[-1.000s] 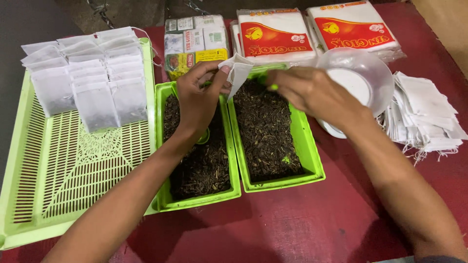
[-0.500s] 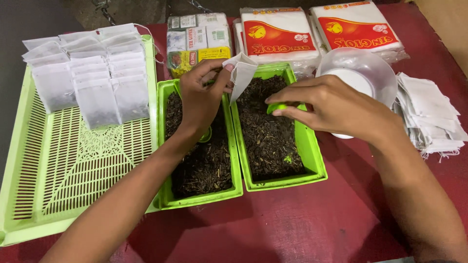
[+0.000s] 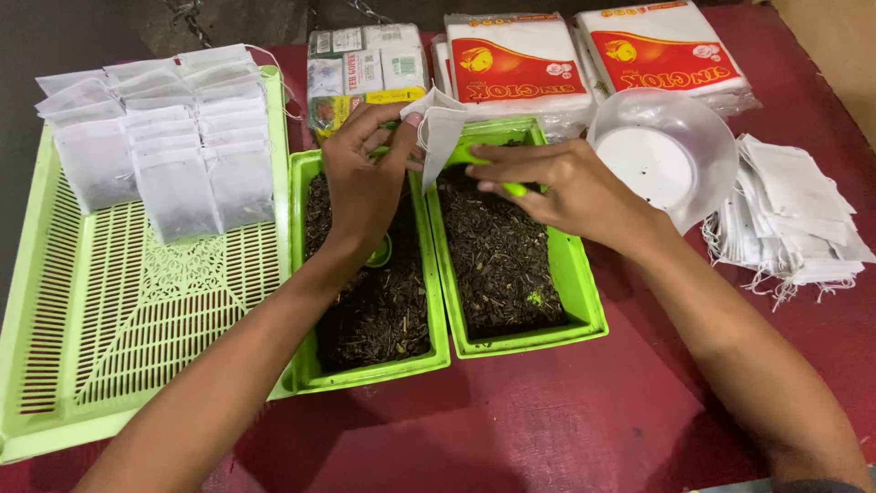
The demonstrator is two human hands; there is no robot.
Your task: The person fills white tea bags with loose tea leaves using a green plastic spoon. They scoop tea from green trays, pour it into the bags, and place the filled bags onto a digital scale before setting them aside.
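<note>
My left hand holds a small white paper tea bag by its top, over the gap between two green trays of dark loose tea. My right hand grips a green scoop whose end points into the mouth of the bag, above the right tray. The left tray lies under my left wrist, with another green scoop half buried in its tea.
A large green slotted tray at left carries rows of filled white bags. A clear plastic bowl and a heap of empty bags sit at right. Sealed packets and tea boxes line the back of the red table.
My right hand has come left from the clear bowl, dipped to the right tray, and now brings the green scoop up to the bag. The left hand has stayed nearly still.
</note>
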